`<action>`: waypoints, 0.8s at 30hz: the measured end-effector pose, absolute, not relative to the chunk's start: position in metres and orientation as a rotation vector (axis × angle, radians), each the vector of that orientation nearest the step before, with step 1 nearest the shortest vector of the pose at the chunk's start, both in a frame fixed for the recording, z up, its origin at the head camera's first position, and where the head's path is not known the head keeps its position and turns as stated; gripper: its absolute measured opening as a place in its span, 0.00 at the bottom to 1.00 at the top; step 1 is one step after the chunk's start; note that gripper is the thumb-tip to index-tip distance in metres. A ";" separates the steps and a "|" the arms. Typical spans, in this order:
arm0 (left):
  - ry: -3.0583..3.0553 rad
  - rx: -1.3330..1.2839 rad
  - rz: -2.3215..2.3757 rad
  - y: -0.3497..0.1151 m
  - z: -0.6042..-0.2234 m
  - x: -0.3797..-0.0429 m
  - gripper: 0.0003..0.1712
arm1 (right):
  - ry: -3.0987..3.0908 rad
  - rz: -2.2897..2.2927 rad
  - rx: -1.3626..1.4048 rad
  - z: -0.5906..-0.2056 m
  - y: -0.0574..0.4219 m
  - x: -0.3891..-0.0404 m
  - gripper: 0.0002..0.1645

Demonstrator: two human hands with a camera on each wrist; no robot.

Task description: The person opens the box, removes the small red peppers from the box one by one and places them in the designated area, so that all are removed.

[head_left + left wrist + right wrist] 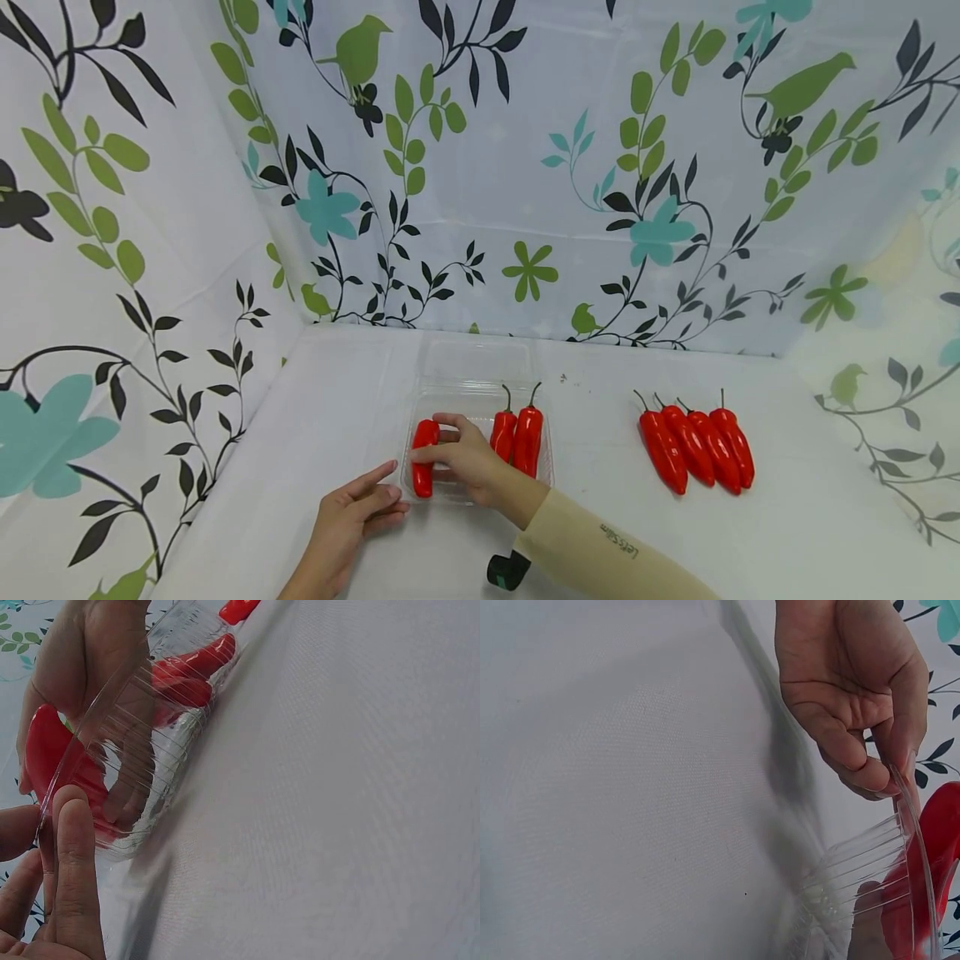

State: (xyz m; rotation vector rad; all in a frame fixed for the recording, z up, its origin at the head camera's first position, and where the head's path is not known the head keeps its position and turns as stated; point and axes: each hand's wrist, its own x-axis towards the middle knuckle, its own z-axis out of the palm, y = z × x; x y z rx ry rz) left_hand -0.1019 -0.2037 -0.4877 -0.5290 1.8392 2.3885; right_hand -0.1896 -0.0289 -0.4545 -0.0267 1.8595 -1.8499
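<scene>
While the left hand (351, 518) pinches the rim of the clear container (474, 405), the right hand (467, 457), fingers half curled, holds a red pepper (423, 477) inside it; this pepper lies at the left of the right hand, with its long axis running nearly forward

We observe the left hand (67, 881) pinching the rim of a clear box (171, 759). We note the right hand (94, 660) reaching into it, gripping a red pepper (49, 742). Through the ribbed wall we see further peppers (191, 664); another pepper (238, 610) shows beyond, at the top edge. White cloth (337, 780) fills the right side.
</scene>
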 end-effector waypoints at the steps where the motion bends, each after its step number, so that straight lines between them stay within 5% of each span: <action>1: 1.840 -0.528 2.387 -0.204 -0.488 -0.102 0.28 | 1.853 -1.854 -0.028 -0.454 -0.028 -0.189 0.48; 24: 1.893 -0.557 2.359 -0.201 -0.487 -0.103 0.24 | 1.712 -2.020 -0.150 -0.424 -0.002 -0.182 0.44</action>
